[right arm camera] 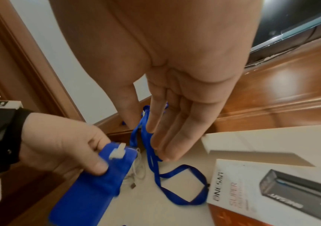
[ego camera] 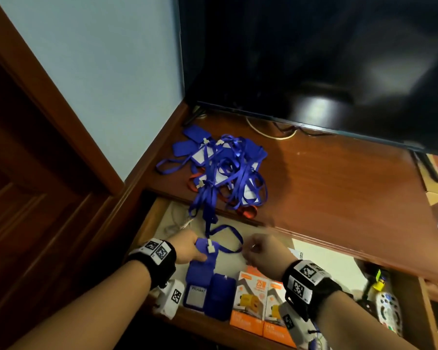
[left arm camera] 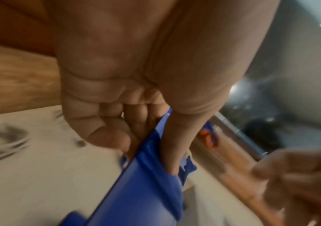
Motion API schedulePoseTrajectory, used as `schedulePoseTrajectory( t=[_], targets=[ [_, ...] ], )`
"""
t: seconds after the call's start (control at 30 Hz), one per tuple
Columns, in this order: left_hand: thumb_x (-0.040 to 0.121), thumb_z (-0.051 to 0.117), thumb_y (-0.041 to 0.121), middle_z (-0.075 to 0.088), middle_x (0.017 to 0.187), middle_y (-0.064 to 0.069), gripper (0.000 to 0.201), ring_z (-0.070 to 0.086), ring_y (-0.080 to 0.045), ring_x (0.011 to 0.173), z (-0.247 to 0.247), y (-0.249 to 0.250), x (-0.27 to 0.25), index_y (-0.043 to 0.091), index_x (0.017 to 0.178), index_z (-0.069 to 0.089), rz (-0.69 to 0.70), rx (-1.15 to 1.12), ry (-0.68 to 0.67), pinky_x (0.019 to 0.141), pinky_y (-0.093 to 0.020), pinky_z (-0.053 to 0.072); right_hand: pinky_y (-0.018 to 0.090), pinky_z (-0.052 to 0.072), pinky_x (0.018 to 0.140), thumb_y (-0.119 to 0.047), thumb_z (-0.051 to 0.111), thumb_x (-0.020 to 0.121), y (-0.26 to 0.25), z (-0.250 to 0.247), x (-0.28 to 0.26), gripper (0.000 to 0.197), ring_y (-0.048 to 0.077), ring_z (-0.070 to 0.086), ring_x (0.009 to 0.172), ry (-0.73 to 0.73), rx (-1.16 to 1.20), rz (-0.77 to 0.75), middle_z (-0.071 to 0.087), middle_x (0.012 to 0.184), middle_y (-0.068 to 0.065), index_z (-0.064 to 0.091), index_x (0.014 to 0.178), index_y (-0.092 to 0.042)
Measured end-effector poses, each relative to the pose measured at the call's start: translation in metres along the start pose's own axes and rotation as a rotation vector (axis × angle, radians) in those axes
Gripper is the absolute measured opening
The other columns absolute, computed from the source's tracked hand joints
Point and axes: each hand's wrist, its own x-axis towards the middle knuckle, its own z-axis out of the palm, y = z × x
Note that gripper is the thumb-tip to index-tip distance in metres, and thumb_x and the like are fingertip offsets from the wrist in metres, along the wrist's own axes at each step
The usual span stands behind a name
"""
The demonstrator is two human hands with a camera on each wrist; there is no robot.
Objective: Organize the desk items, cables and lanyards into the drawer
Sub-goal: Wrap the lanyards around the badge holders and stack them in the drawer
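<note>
Above the drawer floor (ego camera: 229, 260), left hand (ego camera: 187, 248)'s grip pinches badge holder (ego camera: 199, 272)'s top edge

The left hand (ego camera: 187, 250) and the right hand (ego camera: 261, 251) each wear a thick black band (ego camera: 168, 264) at the wrist. White tags (ego camera: 156, 250) with black square patterns (like tiny puzzles) sit on top. A white box (ego camera: 171, 296) hangs under each.

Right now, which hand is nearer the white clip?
Left. The left hand grips the blue card holder beside the white clip; the right hand is farther right, pinching the blue strap.
</note>
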Motion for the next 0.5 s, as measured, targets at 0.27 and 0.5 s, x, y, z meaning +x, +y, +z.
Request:
schedulePoseTrajectory(
  t=[0.27,0.5],
  targets=[
    [0.086,0.079,0.018,0.077,0.094,-0.011,0.016,0.077,-0.028,0.091,0.036,-0.023,0.033,0.007,0.097,0.077,-0.232,0.162,-0.151,0.079,-0.037,0.063,0.025,0.044,0.076,-0.020,0.062,0.091,0.004,-0.025,0.028,0.012,0.018,0.066,0.092,0.196,-0.080,0.026,0.072,0.099,-0.006,0.069,0.092,-0.030],
    [0.083,0.081,0.041,0.075,0.111,-0.006,0.047,0.073,-0.026,0.105,0.065,-0.041,0.059,0.012,0.119,0.074,-0.294,0.282,-0.166,0.080,-0.029,0.054,0.029,0.041,0.078,-0.019,0.061,0.094,-0.007,-0.050,0.078,0.017,0.029,0.064,0.099,0.345,-0.015,0.088,0.066,0.104,0.004,0.058,0.111,-0.017]
  ],
)
